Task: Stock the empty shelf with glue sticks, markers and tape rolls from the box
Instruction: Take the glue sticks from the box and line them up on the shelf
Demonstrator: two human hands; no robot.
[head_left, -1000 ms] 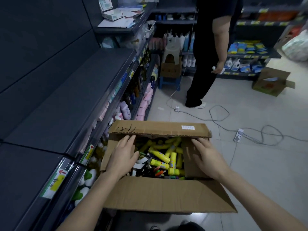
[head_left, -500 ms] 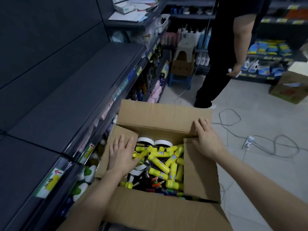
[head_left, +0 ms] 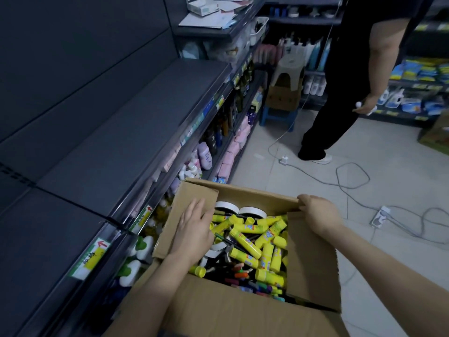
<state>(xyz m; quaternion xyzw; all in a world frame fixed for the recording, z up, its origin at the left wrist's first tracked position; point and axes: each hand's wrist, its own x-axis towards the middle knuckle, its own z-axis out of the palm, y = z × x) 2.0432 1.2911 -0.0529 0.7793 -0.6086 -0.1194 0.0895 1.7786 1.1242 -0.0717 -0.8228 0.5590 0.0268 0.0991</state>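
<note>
An open cardboard box (head_left: 313,259) sits low in front of me, full of yellow glue sticks (head_left: 245,244), coloured markers (head_left: 245,278) and white tape rolls (head_left: 251,211). My left hand (head_left: 193,229) lies flat on the left flap, fingers spread, pressing it outward. My right hand (head_left: 317,212) grips the top edge of the far flap where it meets the right flap. The empty dark shelf (head_left: 116,132) runs along the left, level with the box top.
Stocked lower shelves (head_left: 218,152) with bottles and pink packs sit under the empty shelf. A person in black (head_left: 340,81) stands ahead on the tiled floor. Cables and a power strip (head_left: 379,216) lie right of the box. A stool and another carton (head_left: 284,93) stand further back.
The far flap has been folded back and the side flaps spread, uncovering the tape rolls. My right hand moved from the right flap to the far flap's edge. The view shifted closer over the box.
</note>
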